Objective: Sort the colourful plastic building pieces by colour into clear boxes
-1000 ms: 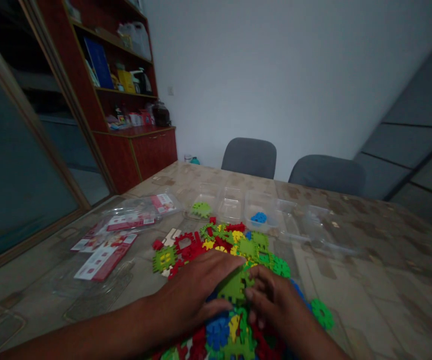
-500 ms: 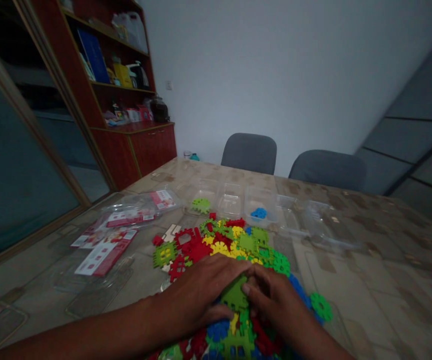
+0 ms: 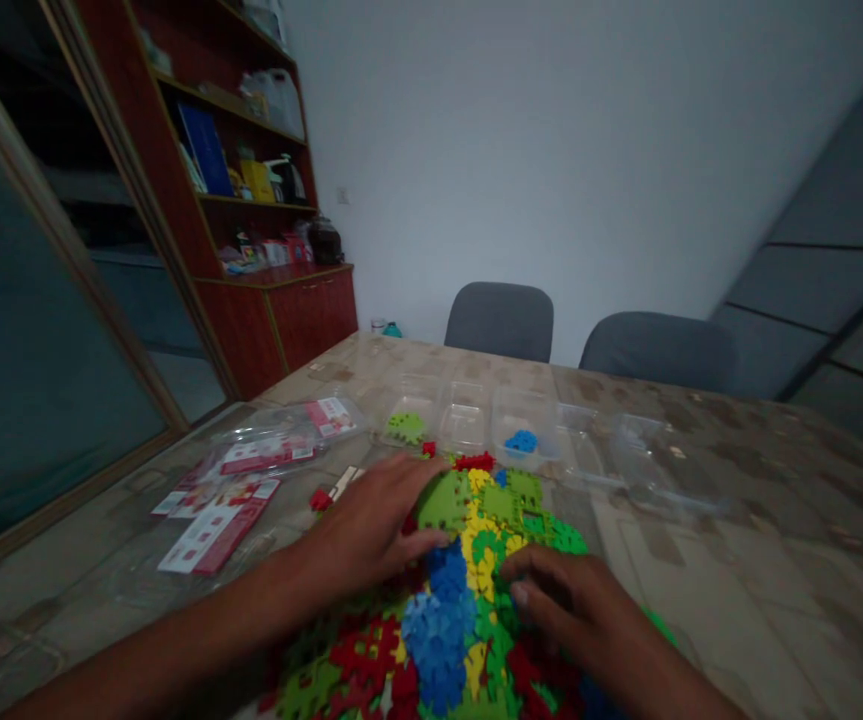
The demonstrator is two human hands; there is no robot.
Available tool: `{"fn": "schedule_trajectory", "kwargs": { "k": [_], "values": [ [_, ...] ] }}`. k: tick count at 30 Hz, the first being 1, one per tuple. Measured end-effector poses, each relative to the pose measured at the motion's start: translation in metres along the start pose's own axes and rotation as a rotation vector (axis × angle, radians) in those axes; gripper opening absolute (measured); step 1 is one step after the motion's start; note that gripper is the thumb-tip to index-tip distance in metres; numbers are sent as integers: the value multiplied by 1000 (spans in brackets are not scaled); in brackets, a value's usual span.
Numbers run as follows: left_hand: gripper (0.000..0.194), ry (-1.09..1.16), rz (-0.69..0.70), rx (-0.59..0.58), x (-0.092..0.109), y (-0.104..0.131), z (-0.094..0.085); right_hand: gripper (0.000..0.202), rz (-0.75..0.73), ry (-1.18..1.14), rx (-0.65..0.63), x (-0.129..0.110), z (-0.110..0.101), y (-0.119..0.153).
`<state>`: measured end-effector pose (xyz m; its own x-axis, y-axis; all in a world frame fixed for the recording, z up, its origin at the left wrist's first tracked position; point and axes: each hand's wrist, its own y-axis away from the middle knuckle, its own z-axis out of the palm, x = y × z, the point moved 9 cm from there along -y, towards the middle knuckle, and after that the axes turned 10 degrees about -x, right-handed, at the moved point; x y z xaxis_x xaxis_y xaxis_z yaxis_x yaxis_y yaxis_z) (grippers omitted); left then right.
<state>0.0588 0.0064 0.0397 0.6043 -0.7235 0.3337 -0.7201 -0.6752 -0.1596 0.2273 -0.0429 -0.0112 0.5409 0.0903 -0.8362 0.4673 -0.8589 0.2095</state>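
A heap of red, blue, yellow and green toothed plastic pieces (image 3: 438,635) spreads over the near middle of the table. My left hand (image 3: 378,520) is closed on a light green piece (image 3: 442,503), its thumb below and its fingers along the upper left edge. At the heap's right side, my right hand (image 3: 562,595) has its fingers curled with a gap between thumb and forefinger, and nothing shows in it. Beyond the heap, one clear tray holds green pieces (image 3: 406,428) and another holds blue pieces (image 3: 521,441).
Clear trays (image 3: 465,415) stand in a row across the table. Clear lids with red and white labels (image 3: 210,535) lie at the left. Two grey chairs (image 3: 500,320) stand behind the table. A red cabinet (image 3: 311,320) is at the back left.
My left hand has moved up and left with the green piece. My right hand has come off it and shifted right and down. The view has tilted slightly upward.
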Motion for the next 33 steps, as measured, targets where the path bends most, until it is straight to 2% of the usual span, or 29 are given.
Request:
{"fn": "schedule_trajectory", "kwargs": {
  "k": [3,6,9,12,18,26,33],
  "values": [
    [54,-124,-141,32,-40,-23,-35,23,-16,62,-14,1,2,-1],
    [49,-229,-267,-8,-86,-54,-53,24,-18,81,-31,2,1,-1],
    [46,-278,-321,-82,-122,-83,-52,26,-22,114,-47,3,-2,0],
    [36,-321,-336,-183,-141,-102,-38,28,-33,154,-47,4,-5,1],
    [31,-364,-329,-273,-151,-117,-20,24,-48,182,-33,6,-8,2],
    [32,-351,-269,-388,-152,-125,-10,24,-66,262,-23,7,-6,-1],
    [31,-332,-217,-488,-154,-119,-5,22,-161,262,-14,0,-5,-1]
  ]
}}
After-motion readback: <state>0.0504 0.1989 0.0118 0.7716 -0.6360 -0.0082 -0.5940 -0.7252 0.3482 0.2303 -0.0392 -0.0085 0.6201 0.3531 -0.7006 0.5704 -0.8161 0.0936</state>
